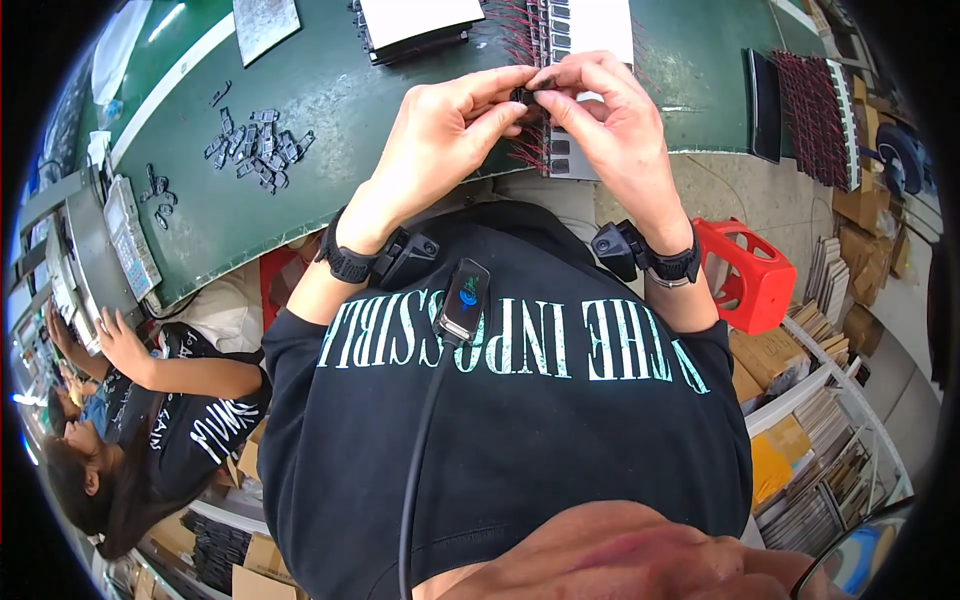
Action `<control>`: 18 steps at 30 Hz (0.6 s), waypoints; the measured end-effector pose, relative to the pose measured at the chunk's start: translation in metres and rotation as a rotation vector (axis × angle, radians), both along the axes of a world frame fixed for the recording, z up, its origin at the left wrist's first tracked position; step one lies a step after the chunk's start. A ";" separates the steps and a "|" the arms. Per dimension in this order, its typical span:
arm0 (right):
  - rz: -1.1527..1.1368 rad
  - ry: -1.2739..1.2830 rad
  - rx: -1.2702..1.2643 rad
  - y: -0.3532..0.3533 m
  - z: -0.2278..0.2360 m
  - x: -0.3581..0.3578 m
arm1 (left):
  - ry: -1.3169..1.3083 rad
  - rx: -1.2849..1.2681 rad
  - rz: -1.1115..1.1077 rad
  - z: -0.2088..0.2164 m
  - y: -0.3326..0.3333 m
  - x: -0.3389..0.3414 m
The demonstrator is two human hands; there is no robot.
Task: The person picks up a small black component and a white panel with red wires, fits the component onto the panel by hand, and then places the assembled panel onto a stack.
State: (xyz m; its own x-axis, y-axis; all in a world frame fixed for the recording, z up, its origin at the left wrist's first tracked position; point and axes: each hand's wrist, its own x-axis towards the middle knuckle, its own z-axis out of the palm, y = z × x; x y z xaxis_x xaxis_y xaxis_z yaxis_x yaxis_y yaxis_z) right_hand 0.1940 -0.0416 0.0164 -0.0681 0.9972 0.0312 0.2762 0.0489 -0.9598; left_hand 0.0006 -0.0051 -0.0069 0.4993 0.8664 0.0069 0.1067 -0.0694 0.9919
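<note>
Above the green table, my left hand (440,140) and my right hand (615,125) meet, fingertips pinched together. Between them is a small black part (522,96), mostly covered by the fingers, so its exact kind cannot be made out. Right under my hands lies a long strip (560,147) with a row of small dark pieces and many thin red wires (515,40) along its side. To the left, a loose pile of small black plastic parts (258,145) rests on the table, with a few more (157,188) farther left.
A white-topped stack (420,22) and a grey metal plate (265,25) lie at the back of the green table (330,120). At right, another red-wired strip (815,120) sits beside a black panel (764,105). A red stool (745,275) stands nearby. A co-worker (190,400) works at left.
</note>
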 end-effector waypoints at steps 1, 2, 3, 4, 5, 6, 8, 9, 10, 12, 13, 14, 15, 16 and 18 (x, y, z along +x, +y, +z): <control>0.004 -0.002 0.017 0.001 0.000 0.000 | -0.009 0.011 -0.003 0.001 0.000 0.000; 0.007 -0.003 0.034 0.001 0.000 0.001 | -0.018 0.022 -0.006 0.002 0.000 0.001; 0.011 -0.005 0.051 0.002 0.001 0.002 | -0.027 0.033 -0.009 0.004 0.000 0.001; 0.011 -0.005 0.050 0.001 0.001 0.003 | -0.027 0.032 -0.009 0.005 0.000 0.001; 0.029 0.010 0.010 0.001 0.002 0.004 | 0.002 0.043 -0.018 0.007 0.000 0.000; 0.046 0.026 -0.029 0.001 0.002 0.005 | 0.030 0.055 -0.028 0.008 0.000 0.000; 0.063 0.041 -0.069 0.001 0.003 0.006 | 0.058 0.066 -0.038 0.009 0.001 0.000; 0.057 0.035 -0.066 0.001 0.004 0.006 | 0.054 0.070 -0.041 0.009 0.001 0.000; 0.052 0.029 -0.064 0.001 0.004 0.006 | 0.050 0.074 -0.044 0.009 0.001 0.000; 0.048 0.024 -0.062 0.002 0.005 0.005 | 0.047 0.077 -0.045 0.009 0.002 0.001; 0.060 -0.058 -0.023 0.003 0.005 0.005 | 0.085 0.130 -0.041 0.010 0.002 0.001; 0.072 -0.141 0.017 0.004 0.005 0.005 | 0.122 0.185 -0.036 0.010 0.002 0.002; 0.085 -0.223 0.058 0.006 0.005 0.006 | 0.159 0.240 -0.032 0.010 0.003 0.003; 0.092 -0.220 0.065 0.006 0.007 0.005 | 0.163 0.245 -0.024 0.013 0.001 0.004; 0.115 -0.338 0.178 0.006 0.009 0.004 | 0.137 0.258 0.021 0.017 -0.004 0.004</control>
